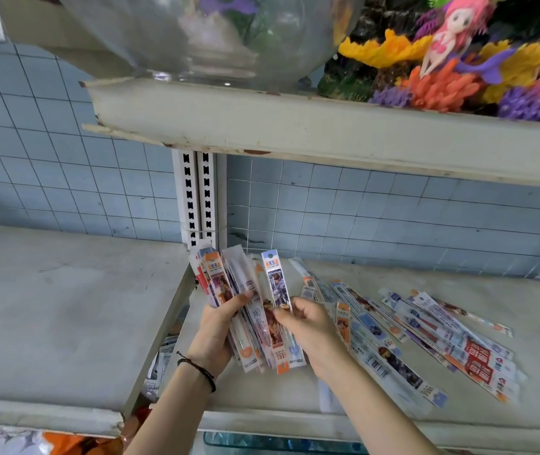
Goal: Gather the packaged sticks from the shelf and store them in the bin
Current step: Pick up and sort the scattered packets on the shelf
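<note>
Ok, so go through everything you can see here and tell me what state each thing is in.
left hand: grips the bundle of packets
bundle of packets: fanned out, held above the lower shelf
right hand: pinches the blue-topped packet
blue-topped packet: upright, against the bundle
loose packets: lying flat and overlapping on the lower shelf
glass bowl: standing on the upper shelf

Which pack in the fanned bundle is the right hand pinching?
The blue-topped pack, rightmost in the bundle; the right hand pinches it, the left hand grips the rest.
</note>
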Demonstrator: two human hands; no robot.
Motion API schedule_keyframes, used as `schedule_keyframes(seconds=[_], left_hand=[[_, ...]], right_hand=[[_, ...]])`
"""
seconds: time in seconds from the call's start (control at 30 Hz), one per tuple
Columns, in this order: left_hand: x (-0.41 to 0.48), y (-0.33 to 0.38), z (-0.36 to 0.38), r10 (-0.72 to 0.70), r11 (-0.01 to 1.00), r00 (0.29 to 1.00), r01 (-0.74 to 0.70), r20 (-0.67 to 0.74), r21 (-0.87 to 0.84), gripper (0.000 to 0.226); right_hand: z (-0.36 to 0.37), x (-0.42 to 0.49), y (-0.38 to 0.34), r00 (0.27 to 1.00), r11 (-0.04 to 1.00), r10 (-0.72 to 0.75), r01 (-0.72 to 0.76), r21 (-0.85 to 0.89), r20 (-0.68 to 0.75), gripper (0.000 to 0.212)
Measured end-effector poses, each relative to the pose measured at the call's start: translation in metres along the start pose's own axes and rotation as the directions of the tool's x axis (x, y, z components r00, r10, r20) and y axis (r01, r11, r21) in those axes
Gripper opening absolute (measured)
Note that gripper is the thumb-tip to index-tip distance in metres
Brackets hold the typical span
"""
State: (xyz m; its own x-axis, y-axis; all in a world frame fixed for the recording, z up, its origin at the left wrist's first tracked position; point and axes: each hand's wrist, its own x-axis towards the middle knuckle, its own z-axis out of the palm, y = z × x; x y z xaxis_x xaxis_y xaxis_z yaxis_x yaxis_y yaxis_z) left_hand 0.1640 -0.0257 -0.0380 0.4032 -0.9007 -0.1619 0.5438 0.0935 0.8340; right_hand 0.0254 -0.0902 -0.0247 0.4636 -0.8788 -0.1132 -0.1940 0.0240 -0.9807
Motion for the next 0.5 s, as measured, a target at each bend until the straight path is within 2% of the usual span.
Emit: schedule_keyframes(seconds=[0.07,0.27,0.37,0.5], left_hand=[[0.001,-0.001,0.000,-0.001,1.000,1.000,0.001,-0.008,0.003,0.038],[0.001,-0.001,0.000,0.012,1.000,1.000,-0.012,0.000,0.003,0.032],[0.001,-0.001,0.000,-0.002,1.000,1.000,0.002,0.009,0.010,0.034],[0.002,-0.002,0.003,0.003,1.000,1.000,-0.004,0.010,0.025,0.036]], right_hand=[[-0.001,0.000,0.002,1.000,1.000,0.004,-0.004,0.018,-0.011,0.024],[-0.002,-0.003,-0.005,0.994,0.989,0.024,-0.009,0.148,-0.102,0.009],[-0.003,-0.005,-0.008,0.998,0.990,-0.021,0.028,0.141,-0.051,0.007],[0.002,-0.006,-0.005,0.998,0.997,-0.069,0.069,0.047,-0.006,0.008]])
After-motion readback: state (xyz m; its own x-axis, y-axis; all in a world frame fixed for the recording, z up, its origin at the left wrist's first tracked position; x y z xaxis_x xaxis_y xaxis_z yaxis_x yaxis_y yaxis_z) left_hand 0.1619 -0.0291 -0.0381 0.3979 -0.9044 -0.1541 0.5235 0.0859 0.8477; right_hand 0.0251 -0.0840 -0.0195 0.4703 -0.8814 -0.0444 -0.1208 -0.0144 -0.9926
